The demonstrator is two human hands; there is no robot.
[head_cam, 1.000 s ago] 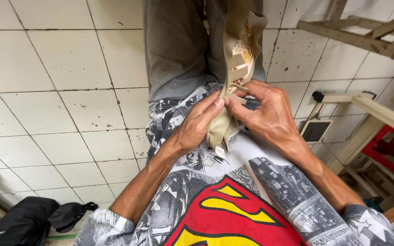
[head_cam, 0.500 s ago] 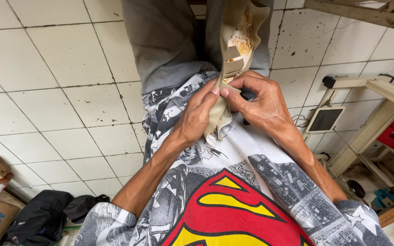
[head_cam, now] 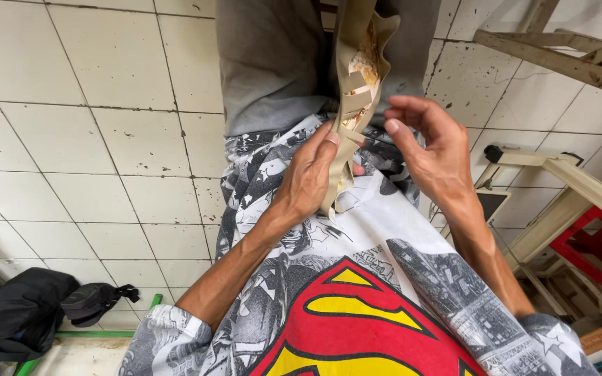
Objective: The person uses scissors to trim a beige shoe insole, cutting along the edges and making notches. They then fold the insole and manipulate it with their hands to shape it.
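A beige, strap-cut piece of leather-like material (head_cam: pixel 354 83) with a torn, pale inner side hangs in front of my grey trousers. My left hand (head_cam: pixel 308 177) grips its lower end, thumb and fingers pinched on the edge, held against my printed shirt. My right hand (head_cam: pixel 430 150) is just to the right of the piece, fingers spread and curled, holding nothing, its fingertips a short way from the cut straps.
White tiled floor (head_cam: pixel 106 139) lies below. A black bag (head_cam: pixel 19 313) and a dark cap (head_cam: pixel 95 301) lie at the lower left. Wooden frames (head_cam: pixel 559 49) and a red stool (head_cam: pixel 593 244) stand at the right, beside a pale wooden bar (head_cam: pixel 559 170).
My right hand has let go of the beige piece and moved off to the right with fingers open. The left hand keeps its grip on the piece.
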